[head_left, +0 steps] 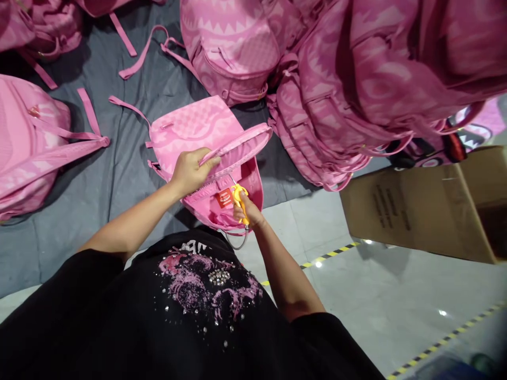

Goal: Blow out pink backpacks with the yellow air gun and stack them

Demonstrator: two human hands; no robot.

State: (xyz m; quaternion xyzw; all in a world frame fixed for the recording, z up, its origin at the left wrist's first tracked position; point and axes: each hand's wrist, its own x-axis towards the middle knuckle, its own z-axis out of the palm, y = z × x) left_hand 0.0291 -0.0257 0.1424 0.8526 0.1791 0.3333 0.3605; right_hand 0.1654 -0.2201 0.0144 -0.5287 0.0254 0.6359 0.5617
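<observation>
A pink patterned backpack point(194, 122) lies in front of me with its main compartment unzipped. My left hand point(193, 170) is closed on the edge of its flap and holds it up. In my right hand point(249, 209) is a yellow air blow gun point(239, 193), its thin nozzle pointing into the opening. A grey hose point(237, 247) runs from the bottom of the gun's handle. Inside the bag a red label point(225, 198) shows beside the gun.
Several more pink backpacks point(233, 47) lie on the grey cloth point(95, 179), with a large pile point(336, 95) at the right. An open cardboard box point(412, 206) stands on the tiled floor point(348, 295), near yellow-and-black tape point(328, 256).
</observation>
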